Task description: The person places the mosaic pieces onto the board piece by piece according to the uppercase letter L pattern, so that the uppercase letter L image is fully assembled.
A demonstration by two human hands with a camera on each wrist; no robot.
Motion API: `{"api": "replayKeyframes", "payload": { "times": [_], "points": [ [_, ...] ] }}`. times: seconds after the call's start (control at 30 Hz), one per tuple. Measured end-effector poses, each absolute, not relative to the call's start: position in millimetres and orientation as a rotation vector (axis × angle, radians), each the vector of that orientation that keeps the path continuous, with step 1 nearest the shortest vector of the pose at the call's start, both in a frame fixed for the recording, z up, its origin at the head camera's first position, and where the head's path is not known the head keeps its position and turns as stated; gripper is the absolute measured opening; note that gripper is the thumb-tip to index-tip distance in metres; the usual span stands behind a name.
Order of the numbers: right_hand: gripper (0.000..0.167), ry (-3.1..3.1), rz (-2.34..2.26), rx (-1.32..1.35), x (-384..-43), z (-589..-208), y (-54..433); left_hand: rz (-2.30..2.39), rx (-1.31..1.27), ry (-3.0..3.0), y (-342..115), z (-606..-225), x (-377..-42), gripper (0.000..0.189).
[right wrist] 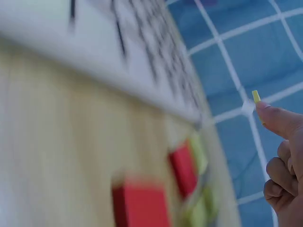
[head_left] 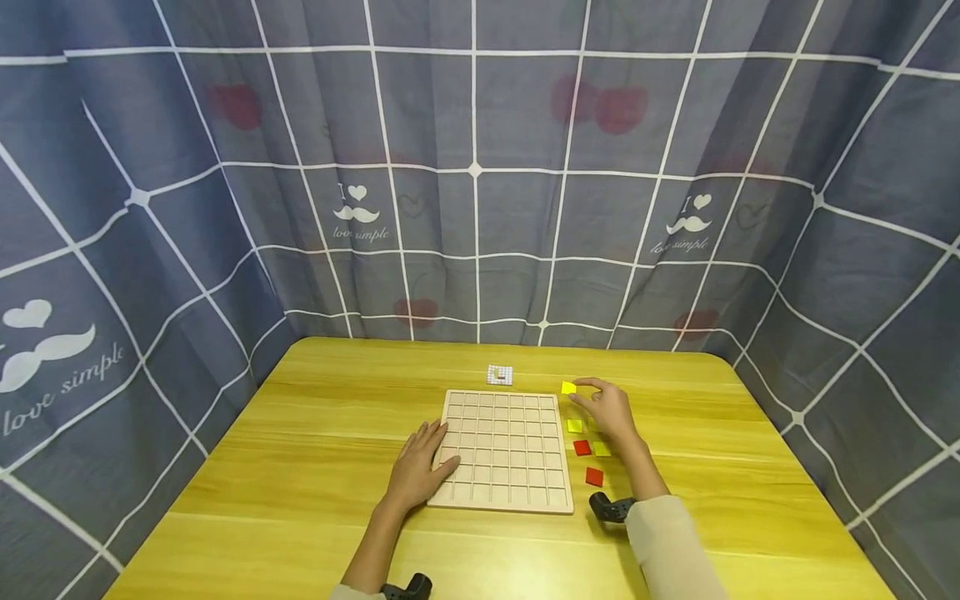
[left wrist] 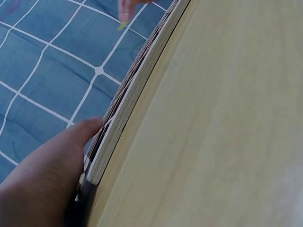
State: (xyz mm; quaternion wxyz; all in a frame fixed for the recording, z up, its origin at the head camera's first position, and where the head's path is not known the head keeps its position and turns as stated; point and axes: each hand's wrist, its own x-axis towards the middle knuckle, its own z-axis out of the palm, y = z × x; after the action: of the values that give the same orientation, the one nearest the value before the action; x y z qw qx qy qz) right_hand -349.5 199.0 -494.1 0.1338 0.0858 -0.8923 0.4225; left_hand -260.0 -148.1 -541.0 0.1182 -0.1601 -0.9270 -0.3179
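Observation:
A pale wooden grid board lies on the table with its recessed squares bare. My left hand rests on the board's left edge, fingers extended and thumb over the rim. Beyond the board's far right corner, my right hand pinches a small yellow square tile between thumb and finger, above the table. The right wrist view shows this tile edge-on at the fingertips, the other fingers curled in. Beside the board's right edge lie red tiles and yellow tiles, some partly behind the right hand.
Behind the board sits a small white gridded card with a little coloured pattern. The yellowish wooden table extends to both sides. A grey-blue checked curtain hangs around its back and sides.

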Motion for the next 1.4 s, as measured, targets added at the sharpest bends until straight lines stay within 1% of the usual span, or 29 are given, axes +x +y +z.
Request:
{"api": "replayKeyframes", "payload": {
  "times": [0.13, 0.23, 0.47, 0.6, 0.73, 0.9, 1.27, 1.4],
  "points": [
    [0.031, -2.531, 1.296, 0.267, -346.6, -479.8, 170.3, -0.954, -0.465, -2.702, -148.1, -540.8, -261.2, 0.069],
    [0.031, -2.516, 1.332, 0.3, -347.0, -477.3, 146.8, -0.983, -0.452, -2.701, -147.8, -541.0, -261.9, 0.072],
    [0.034, -2.577, 1.274, 0.384, -352.1, -492.0, 98.5, -0.993, -0.428, -2.712, -147.1, -541.0, -262.2, 0.073],
    [0.032, -2.633, 1.243, 0.378, -352.1, -503.7, 81.3, -0.976, -0.422, -2.721, -147.1, -540.3, -261.6, 0.074],
    [0.03, -2.69, 1.262, 0.398, -352.0, -513.8, 72.6, -0.968, -0.402, -2.729, -147.3, -538.8, -260.0, 0.072],
    [0.028, -2.715, 1.173, 0.388, -352.2, -522.0, 68.8, -0.96, -0.402, -2.73, -148.1, -538.3, -259.1, 0.069],
    [0.027, -2.778, 1.038, 0.411, -353.6, -519.2, 66.2, -0.935, -0.451, -2.665, -148.3, -539.5, -260.5, 0.065],
    [0.03, -2.77, 1.049, 0.425, -351.0, -519.5, 66.8, -0.94, -0.445, -2.664, -148.0, -541.1, -259.1, 0.065]
  ]
}}
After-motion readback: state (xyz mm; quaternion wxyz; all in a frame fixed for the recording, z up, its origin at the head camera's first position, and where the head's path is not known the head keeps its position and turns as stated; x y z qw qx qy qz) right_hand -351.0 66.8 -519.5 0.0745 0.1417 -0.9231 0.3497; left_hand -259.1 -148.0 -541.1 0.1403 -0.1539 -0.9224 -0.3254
